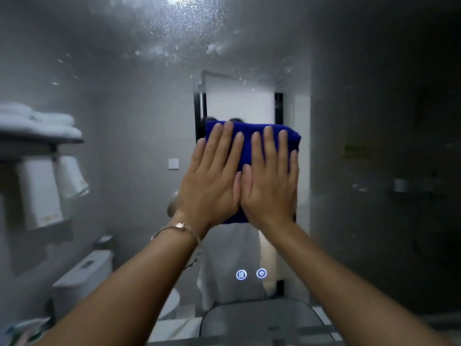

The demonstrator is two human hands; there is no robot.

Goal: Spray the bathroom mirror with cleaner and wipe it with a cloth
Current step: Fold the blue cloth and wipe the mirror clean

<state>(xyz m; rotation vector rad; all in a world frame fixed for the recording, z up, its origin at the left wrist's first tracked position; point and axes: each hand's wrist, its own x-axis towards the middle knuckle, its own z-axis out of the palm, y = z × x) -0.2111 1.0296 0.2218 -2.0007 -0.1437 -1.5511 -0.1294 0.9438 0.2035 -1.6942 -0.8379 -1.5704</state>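
The bathroom mirror [139, 101] fills the view, hazy with spray, and white foam and droplets spread across its upper part. A folded blue cloth [249, 132] lies flat against the glass at the centre. My left hand [212, 181] and my right hand [270, 181] press on the cloth side by side, fingers straight and pointing up. A thin bracelet sits on my left wrist. No spray bottle is visible.
Two lit touch icons [251, 273] glow low on the mirror. The reflection shows a shelf of white towels [37, 121] at left, a toilet [82, 278] lower left and a doorway [239, 101] behind. A basin rim [259, 318] lies at the bottom.
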